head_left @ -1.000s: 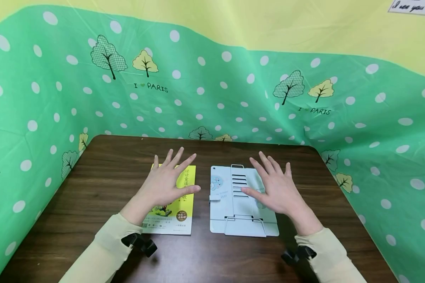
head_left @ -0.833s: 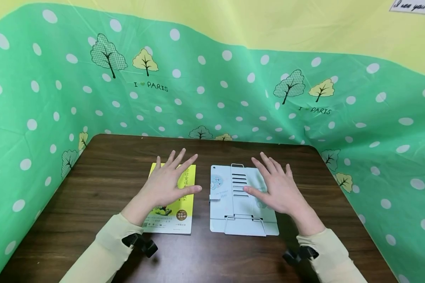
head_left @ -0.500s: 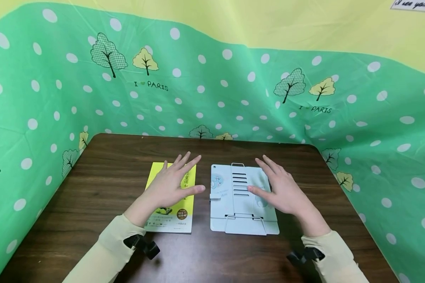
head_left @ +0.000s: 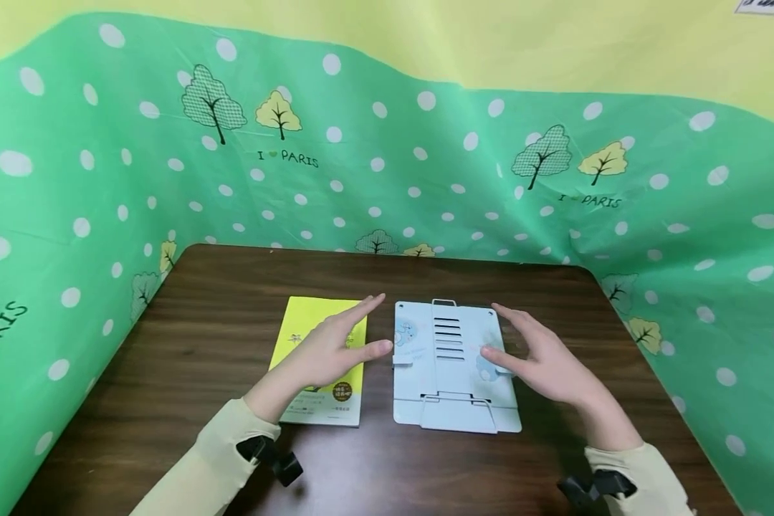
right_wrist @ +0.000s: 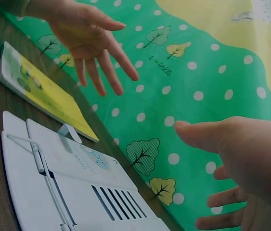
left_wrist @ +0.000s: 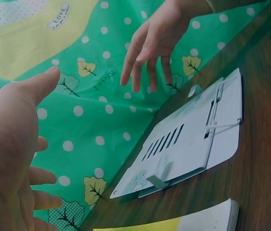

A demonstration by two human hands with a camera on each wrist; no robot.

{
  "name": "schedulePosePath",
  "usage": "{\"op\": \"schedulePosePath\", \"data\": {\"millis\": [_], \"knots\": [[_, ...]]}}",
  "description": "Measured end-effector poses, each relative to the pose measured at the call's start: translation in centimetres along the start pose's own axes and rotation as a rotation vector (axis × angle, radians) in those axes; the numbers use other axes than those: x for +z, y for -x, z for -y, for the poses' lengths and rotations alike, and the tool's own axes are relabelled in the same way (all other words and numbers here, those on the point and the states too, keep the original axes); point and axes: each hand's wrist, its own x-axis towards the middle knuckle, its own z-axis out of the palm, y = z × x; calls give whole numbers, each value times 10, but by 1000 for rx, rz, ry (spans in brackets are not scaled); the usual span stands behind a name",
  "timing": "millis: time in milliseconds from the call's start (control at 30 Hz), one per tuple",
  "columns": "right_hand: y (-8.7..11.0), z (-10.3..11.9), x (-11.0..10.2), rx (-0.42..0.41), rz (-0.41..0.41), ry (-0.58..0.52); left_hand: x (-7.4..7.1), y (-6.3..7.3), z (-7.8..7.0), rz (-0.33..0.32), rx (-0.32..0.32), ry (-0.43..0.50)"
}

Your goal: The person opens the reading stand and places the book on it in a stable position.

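A yellow book (head_left: pixel 306 319) with a white lower band lies flat on the left. To its right lies a pale blue book stand (head_left: pixel 448 380), folded flat, with several slots, a wire prop and small side clips. My left hand (head_left: pixel 329 352) hovers over the book, thumb apart from the fingers, holding nothing. Over the stand's right edge hovers my right hand (head_left: pixel 547 362), also holding nothing. Both wrist views show air between the hands and the things below; the left hand (right_wrist: pixel 84 36) and right hand (left_wrist: pixel 157 38) have their fingers extended and spread.
The dark wooden table (head_left: pixel 219 301) has rounded far corners. Behind and beside it hangs a green and yellow curtain (head_left: pixel 374 172) with dots and trees. A black camera strap (head_left: pixel 267 459) sits on the left wrist, another strap (head_left: pixel 596 487) on the right.
Both hands have rolled from palms down to thumbs up, palms turned inward. The right hand has moved right, uncovering more of the stand. Book and stand stay put; the head view has shifted slightly.
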Motion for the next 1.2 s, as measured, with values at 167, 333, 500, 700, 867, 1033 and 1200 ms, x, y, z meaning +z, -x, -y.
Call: {"op": "schedulePosePath", "data": {"millis": [167,333,500,700,867,1033,1200], "knots": [[8,-7,-2,45,32,-122,8,-1,-4,11,-7,138],[11,-9,-1,100,65,-194,15,0,-6,36,-28,334],[14,-9,-2,175,119,-317,20,-2,-11,74,-63,463],[18,-6,-1,284,182,-454,29,-3,-15,72,-118,505],[22,-7,5,363,209,-509,37,-1,-16,91,-196,556],[27,-12,12,376,219,-544,43,0,-19,105,-231,596],[32,-16,18,383,232,-562,51,-1,-22,120,-246,593]]}}
